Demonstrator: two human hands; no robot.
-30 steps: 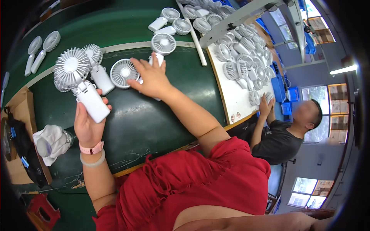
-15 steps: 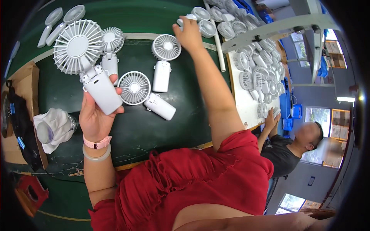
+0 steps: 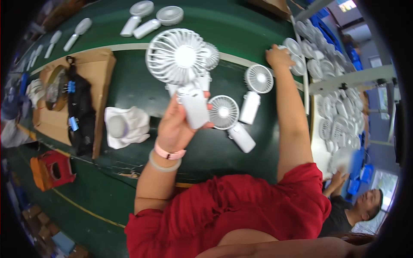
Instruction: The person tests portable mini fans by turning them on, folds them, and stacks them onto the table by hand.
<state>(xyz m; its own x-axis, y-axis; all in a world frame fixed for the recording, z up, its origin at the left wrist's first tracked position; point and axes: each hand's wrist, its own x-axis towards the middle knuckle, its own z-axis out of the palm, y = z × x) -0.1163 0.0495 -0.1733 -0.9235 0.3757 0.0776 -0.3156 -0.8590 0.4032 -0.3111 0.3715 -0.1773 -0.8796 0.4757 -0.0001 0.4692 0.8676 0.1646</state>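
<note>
Up close, my left hand (image 3: 174,131) grips a white handheld fan (image 3: 196,107) by its handle, its round slatted head pointing away from me. Behind it, another white fan (image 3: 210,56) lies partly hidden on the green table. Two more fans, one farther (image 3: 259,79) and one nearer (image 3: 224,112), lie to the right of the held one, handles toward me. At the far right, my stretched-out right hand (image 3: 280,58) has its fingers curled on the white handle of a fan beside two round fan heads (image 3: 297,65); the fingers partly cover that handle.
White fans (image 3: 157,21) lie across the pale strip (image 3: 129,46). A cardboard tray (image 3: 103,81) with a black pouch (image 3: 81,112) and a white cloth (image 3: 140,124) are at left. Beyond a white rail (image 3: 306,86), several fans (image 3: 340,112) cover a bench where a co-worker (image 3: 355,210) works.
My view has swung left, so the table and both hands appear farther right. My left hand still holds its fan; my right hand stays at the far fans.
</note>
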